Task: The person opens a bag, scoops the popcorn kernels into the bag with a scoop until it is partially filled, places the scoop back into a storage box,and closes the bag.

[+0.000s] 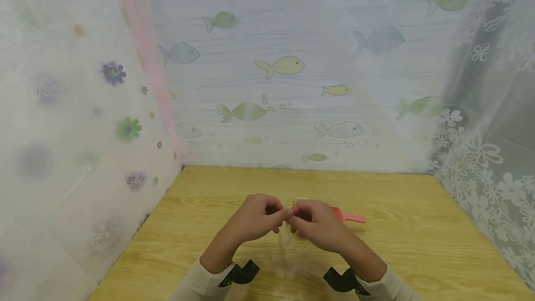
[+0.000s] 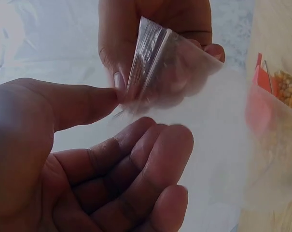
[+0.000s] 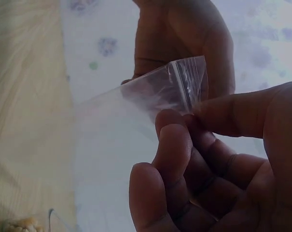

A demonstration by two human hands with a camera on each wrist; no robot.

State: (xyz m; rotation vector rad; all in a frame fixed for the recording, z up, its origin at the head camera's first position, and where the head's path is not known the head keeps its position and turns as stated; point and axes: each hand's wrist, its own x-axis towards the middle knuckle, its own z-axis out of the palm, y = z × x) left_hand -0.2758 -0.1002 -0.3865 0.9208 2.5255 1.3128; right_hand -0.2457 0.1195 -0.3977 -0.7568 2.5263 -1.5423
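Observation:
A clear zip-lock bag (image 3: 136, 104) hangs between the two hands, its zip strip upright near the fingertips. My left hand (image 1: 259, 217) pinches the bag's top edge, thumb against the plastic in the left wrist view. Close beside it, my right hand (image 1: 319, 224) pinches the same top edge between thumb and forefinger, with its other fingers curled loosely. In the head view the fingertips of both hands nearly meet, and the bag shows only faintly below them. A pink scoop (image 1: 355, 218) lies behind the right hand, its bowl partly hidden.
Yellow grains (image 2: 288, 84) lie beside the scoop in a clear container, seen through the bag's plastic at the left wrist view's right edge. A wood-grain table (image 1: 200, 189) spreads beneath. Fish-printed sheeting (image 1: 280, 66) stands behind, with flowered sheeting on both sides.

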